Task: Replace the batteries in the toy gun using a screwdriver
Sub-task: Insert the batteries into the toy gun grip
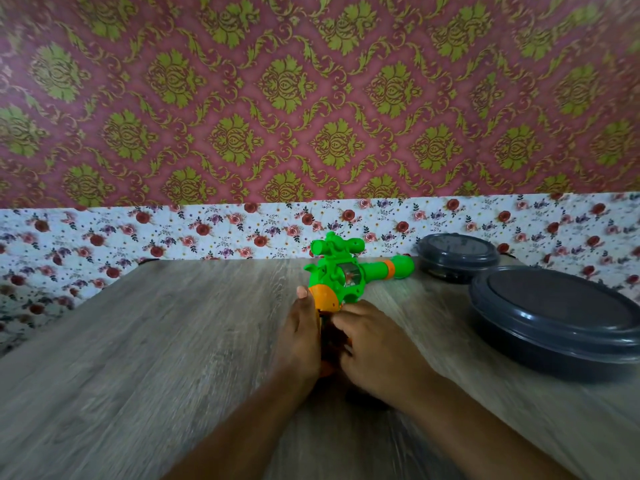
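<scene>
The left hand (300, 336) grips the toy gun (341, 275) upright by its handle on the tabletop (138, 341), probably steadying it while the right hand (372, 346), fingers curled, works at the handle's hidden compartment.

The table (138, 358) has a grey wood-grain surface with the grain running toward the far edge. Behind it, the wall (311, 98) carries dusky red wallpaper printed with a repeating olive-green damask and leaf-scroll pattern. A lower band (207, 230) of white paper with red, pink and purple flowers runs along the wall base, meeting the table's far edge and continuing down past its left side. Lighting is soft and even, with faint shadows.
</scene>
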